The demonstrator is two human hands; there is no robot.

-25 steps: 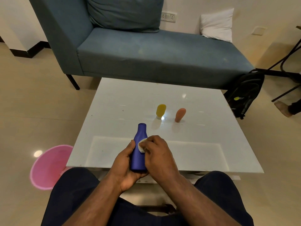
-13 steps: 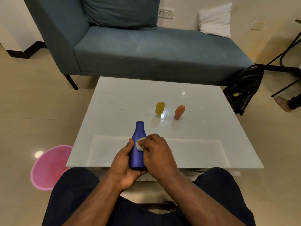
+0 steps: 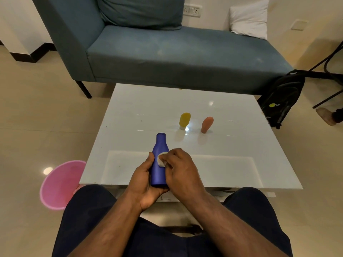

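Two hands meet at the lower middle of the frame, over the near edge of the white desk [image 3: 241, 145]: the left hand [image 3: 143, 182] is wrapped around the body of a blue bottle [image 3: 158, 160] with its neck pointing up the frame, and the right hand [image 3: 181, 173] pinches a small white pad [image 3: 161, 160] against the bottle's side. Farther up the desk, a yellow bottle [image 3: 184, 120] and an orange bottle [image 3: 207, 124] stand near each other, and a pink bucket [image 3: 59, 184] sits on the floor at the lower left.

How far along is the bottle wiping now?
Nothing is clearly finished. In hand: the left hand holds the blue bottle, the right hand presses a white pad on its side. Perhaps left: the yellow bottle and orange bottle on the table; wiped or not, I cannot tell.
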